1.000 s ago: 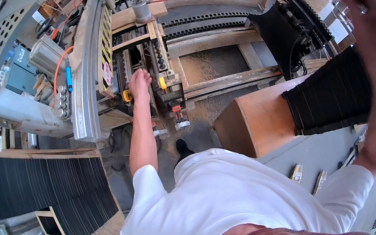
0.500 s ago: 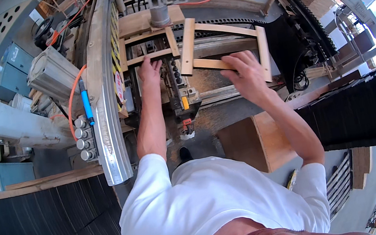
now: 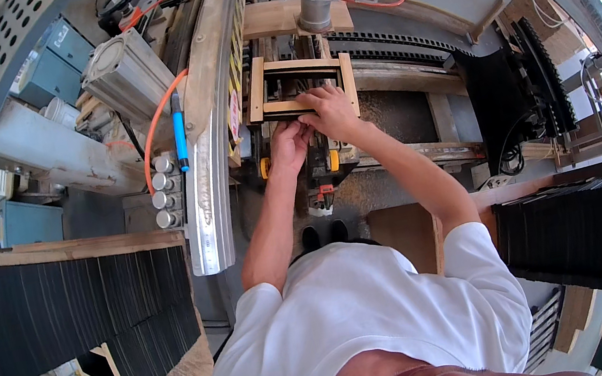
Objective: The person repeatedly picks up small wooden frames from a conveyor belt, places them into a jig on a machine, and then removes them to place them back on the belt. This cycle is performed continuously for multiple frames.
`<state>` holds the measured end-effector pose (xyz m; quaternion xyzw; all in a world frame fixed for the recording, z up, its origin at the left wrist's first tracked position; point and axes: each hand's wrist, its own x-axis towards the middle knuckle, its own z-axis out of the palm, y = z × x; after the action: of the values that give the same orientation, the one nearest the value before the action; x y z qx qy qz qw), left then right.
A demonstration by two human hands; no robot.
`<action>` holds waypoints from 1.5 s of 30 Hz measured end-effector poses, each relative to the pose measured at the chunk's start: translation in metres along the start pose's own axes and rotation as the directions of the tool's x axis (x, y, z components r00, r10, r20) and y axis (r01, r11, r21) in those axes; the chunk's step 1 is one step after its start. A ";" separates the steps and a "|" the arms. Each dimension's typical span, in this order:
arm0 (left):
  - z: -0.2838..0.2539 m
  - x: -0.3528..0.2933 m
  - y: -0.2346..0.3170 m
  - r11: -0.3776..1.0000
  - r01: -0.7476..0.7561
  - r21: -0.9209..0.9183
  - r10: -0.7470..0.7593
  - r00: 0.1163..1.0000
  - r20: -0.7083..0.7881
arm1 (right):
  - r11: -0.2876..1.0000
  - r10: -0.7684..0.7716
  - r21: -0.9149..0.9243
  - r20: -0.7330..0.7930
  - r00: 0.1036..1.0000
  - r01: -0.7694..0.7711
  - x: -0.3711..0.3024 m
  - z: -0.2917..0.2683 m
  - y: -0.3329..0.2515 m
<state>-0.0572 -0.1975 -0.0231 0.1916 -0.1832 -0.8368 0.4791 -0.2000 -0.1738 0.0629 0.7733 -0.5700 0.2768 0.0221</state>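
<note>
A rectangular wooden frame (image 3: pixel 261 100), pale with black inner edges, lies across the machine bed below a round metal press head (image 3: pixel 314 16). My right hand (image 3: pixel 331 114) grips its near rail, fingers over the top and thumb in front. Close beside it, my left hand (image 3: pixel 289 145) has its fingers drawn together just below that rail, near the right thumb. What those left fingers hold is hidden. Whether a second frame lies under this one, I cannot tell. A wooden board (image 3: pixel 266 19) sits behind the frame, under the press.
A metal beam (image 3: pixel 203 140) with a blue pen-like object (image 3: pixel 180 140) runs along the left. Stacks of black panels stand at left (image 3: pixel 74 295) and right (image 3: pixel 572 232). A black cable chain (image 3: pixel 542 71) lies at the far right. A wooden box (image 3: pixel 411 233) stands near my right arm.
My right hand has brought the tilted frame from the right onto the machine bed, over where the other frame lay. My left hand has moved to the near rail beside it. The view has shifted.
</note>
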 end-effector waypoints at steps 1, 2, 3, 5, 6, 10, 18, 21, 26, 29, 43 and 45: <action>-0.002 0.000 -0.001 1.000 -0.013 -0.019 0.013 1.000 0.010 | 1.000 -0.005 0.011 0.049 0.999 0.004 -0.001 -0.003 0.002; 0.001 0.002 -0.003 0.999 -0.021 -0.034 0.022 0.999 0.028 | 1.000 -0.004 0.017 0.091 0.996 0.003 -0.002 -0.007 0.005; 0.003 0.004 -0.005 0.998 -0.029 -0.050 0.032 0.998 0.045 | 0.999 -0.020 0.048 0.106 0.994 0.015 -0.003 -0.007 0.011; 0.007 0.005 -0.011 0.997 -0.061 -0.053 0.060 0.998 -0.013 | 0.992 -0.063 0.116 0.135 0.989 0.047 -0.001 -0.002 0.023; 0.008 0.006 -0.013 0.995 -0.082 -0.054 0.079 0.996 -0.045 | 0.991 -0.074 0.123 0.131 0.989 0.058 0.002 -0.001 0.026; 0.012 -0.012 -0.016 0.995 -0.102 0.014 0.103 0.977 -0.185 | 0.984 -0.070 0.168 0.106 0.992 0.052 0.025 0.009 0.037; 0.007 -0.131 -0.033 0.993 -0.115 0.021 0.116 0.953 -0.279 | 0.980 0.129 0.130 0.147 0.981 -0.148 0.088 0.044 0.088; 0.003 -0.179 -0.039 0.989 -0.150 0.008 0.146 0.944 -0.296 | 0.954 0.168 0.211 0.202 0.965 -0.211 0.090 0.047 0.087; -0.005 -0.242 -0.037 0.991 -0.130 0.032 0.134 0.935 -0.329 | 0.931 0.200 0.255 0.247 0.948 -0.263 0.093 0.052 0.089; -0.001 -0.265 -0.032 0.991 -0.134 0.032 0.136 0.917 -0.376 | 0.943 0.166 0.252 0.216 0.962 -0.219 0.102 0.068 0.091; -0.059 -0.328 -0.023 0.998 -0.007 0.059 0.030 0.916 -0.401 | 0.985 0.019 0.167 0.198 0.980 -0.053 0.106 0.070 0.097; -0.061 -0.321 -0.023 0.999 -0.002 0.049 0.023 0.902 -0.432 | 0.988 0.017 0.144 0.214 0.977 -0.049 0.107 0.074 0.098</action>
<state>0.1061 0.0858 -0.0401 0.3824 -0.0932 -0.7658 0.5086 -0.2368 -0.3269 0.0210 0.7883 -0.5597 0.2348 -0.1010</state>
